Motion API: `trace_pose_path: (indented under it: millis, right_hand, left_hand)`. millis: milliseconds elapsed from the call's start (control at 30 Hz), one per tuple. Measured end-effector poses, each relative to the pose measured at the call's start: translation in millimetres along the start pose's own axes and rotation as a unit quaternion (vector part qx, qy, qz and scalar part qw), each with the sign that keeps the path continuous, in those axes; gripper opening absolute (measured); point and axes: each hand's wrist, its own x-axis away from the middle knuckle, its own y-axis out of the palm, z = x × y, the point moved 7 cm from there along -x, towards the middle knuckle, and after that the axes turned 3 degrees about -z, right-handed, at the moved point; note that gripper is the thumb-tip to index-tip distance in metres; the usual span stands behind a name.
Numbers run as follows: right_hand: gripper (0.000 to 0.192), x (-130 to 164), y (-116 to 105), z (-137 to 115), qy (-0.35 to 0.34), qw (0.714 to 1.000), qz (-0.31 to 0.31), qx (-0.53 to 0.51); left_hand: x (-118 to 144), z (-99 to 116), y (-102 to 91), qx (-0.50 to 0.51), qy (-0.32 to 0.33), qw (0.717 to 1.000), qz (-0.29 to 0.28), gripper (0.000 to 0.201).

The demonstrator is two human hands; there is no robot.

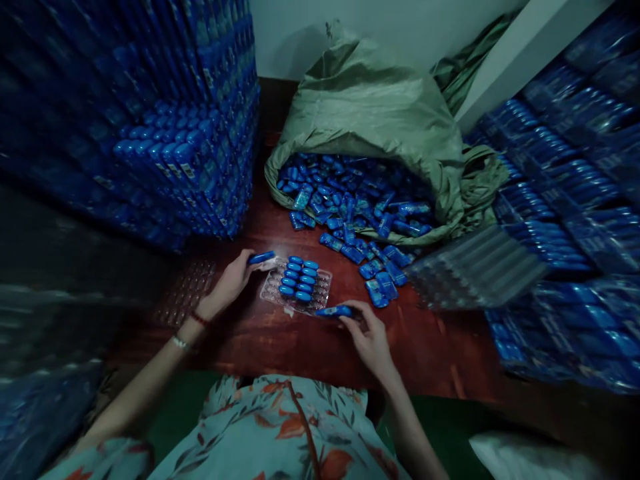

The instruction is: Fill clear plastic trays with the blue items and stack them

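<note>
A clear plastic tray (273, 288) lies on the dark red table (300, 340) in front of me, with several blue capsule-shaped items (299, 278) set in its slots. My left hand (231, 283) grips one blue item (261, 257) at the tray's far left corner. My right hand (367, 333) pinches another blue item (334, 311) at the tray's near right edge. Loose blue items (380, 277) lie just right of the tray.
An open green sack (370, 113) spills more blue items (350, 193) onto the table behind the tray. Stacks of filled trays rise at the left (185, 160) and right (565, 200). Empty clear trays lie left (185, 293) and right (475, 267).
</note>
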Motion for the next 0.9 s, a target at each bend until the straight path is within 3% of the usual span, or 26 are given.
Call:
trace_pose_path:
  millis: [100, 233, 400, 567, 900]
  right_hand:
    - [0.016, 12.0, 34.0, -16.5, -0.086, 0.996, 0.030, 0.012]
    - [0.029, 6.2, 69.0, -28.2, -0.191, 0.971, -0.046, 0.139]
    - [0.035, -8.6, 71.9, -43.7, -0.239, 0.905, -0.171, 0.309]
    - [0.041, -14.6, 77.8, -57.3, -0.235, 0.859, -0.245, 0.383]
    - [0.041, -14.8, 73.4, -51.0, -0.210, 0.876, -0.252, 0.354]
  left_hand:
    - [45.6, 8.8, -17.5, 0.019, 0.007, 0.997, 0.071, 0.017]
    - [81.6, 34.8, -14.7, 0.006, 0.067, 0.992, 0.110, 0.018]
    - [93.1, 62.0, 18.5, -0.057, 0.163, 0.983, 0.069, 0.026]
    - [92.6, 69.8, 35.9, -0.110, 0.218, 0.968, 0.053, 0.037]
    - [97.0, 71.9, 37.8, -0.112, 0.254, 0.960, 0.041, 0.044]
